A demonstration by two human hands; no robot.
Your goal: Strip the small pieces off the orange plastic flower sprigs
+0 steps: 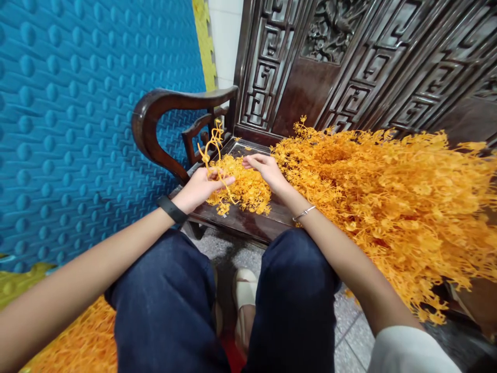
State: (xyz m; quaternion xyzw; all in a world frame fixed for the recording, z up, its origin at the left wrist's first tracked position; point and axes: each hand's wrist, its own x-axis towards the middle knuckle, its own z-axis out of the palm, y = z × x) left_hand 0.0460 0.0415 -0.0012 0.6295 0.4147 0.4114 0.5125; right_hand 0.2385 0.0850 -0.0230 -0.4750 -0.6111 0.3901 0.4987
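Observation:
In the head view, my left hand (pixel 199 190) wears a black wristband and grips a thin, branching yellow-orange plastic stem (pixel 205 157). The stem's bent twigs stick up above the fingers, and a thin end hangs below them. My right hand (pixel 268 171), with a silver bracelet at the wrist, is a little to the right, fingers loosely stretched and nothing visible in them. Beneath both hands lies a small heap of yellow plastic flower pieces (pixel 250 194) on the dark wooden seat (pixel 248 220); the hands hide part of it.
A large mound of yellow-orange plastic foliage (pixel 388 181) covers the bench to the right. A curved wooden armrest (pixel 155 103) stands at left, with a carved backrest (pixel 310 88) behind. Blue textured foam matting (pixel 77 129) rises at left. More orange pieces (pixel 85 342) lie at lower left.

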